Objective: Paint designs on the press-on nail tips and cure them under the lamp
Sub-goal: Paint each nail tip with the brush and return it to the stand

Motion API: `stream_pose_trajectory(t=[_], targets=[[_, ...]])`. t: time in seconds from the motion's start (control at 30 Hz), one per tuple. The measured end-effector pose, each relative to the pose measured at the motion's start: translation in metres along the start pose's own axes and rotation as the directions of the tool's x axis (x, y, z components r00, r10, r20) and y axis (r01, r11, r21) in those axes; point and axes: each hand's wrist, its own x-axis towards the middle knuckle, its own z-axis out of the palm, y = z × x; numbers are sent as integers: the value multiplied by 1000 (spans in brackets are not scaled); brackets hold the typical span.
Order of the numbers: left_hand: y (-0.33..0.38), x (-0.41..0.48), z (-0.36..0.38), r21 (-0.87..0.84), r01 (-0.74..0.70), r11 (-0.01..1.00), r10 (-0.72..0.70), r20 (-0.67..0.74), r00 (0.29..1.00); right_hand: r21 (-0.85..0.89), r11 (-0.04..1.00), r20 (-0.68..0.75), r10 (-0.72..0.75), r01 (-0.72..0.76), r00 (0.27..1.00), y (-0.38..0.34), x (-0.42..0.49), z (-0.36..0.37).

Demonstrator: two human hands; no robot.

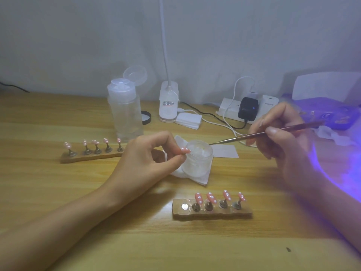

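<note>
Mid-frame, left hand (148, 159) pinches a dotted tip (185, 150); right hand (281, 132) grips brush (254, 134) at jar (198, 160). Nine racked tips already dotted.

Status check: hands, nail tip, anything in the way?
Left hand pinches pink white-dotted nail tip beside small frosted jar. Right hand holds thin red-handled brush, bristles at jar rim. Jar stands between brush and tip.

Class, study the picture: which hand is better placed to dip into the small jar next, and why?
Right, probably. The right hand grips the brush, whose tip sits at the rim of the jar. The left hand is busy: it pinches a pink nail tip beside the jar.
</note>
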Motion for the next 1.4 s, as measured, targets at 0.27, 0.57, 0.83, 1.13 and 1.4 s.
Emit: stream_pose_trajectory(t=[0.27, 0.57, 0.83, 1.13, 1.4], targets=[[-1, 1, 1, 2, -11, 1000, 11, -4, 1000, 32, 999, 66, -29, 27, 997, 1, -2, -1], [5, 3, -4, -145, -18, 989, 12, -41, 999, 38, 998, -101, 59, -55, 993, 9, 1, -6], [35, -2, -26, -158, 2, 987, 47, 302, 952, 263, 951, -247, 230, -163, 941, 15, 4, -8], [18, -31, -17, -21, 89, 996, -71, 431, 900, 248, 953, -221, 232, -176, 947, 16, 4, -6], [22, -24, -11, 91, 104, 990, -131, 397, 909, 234, 958, -240, 221, -165, 945, 16, 4, -7]])
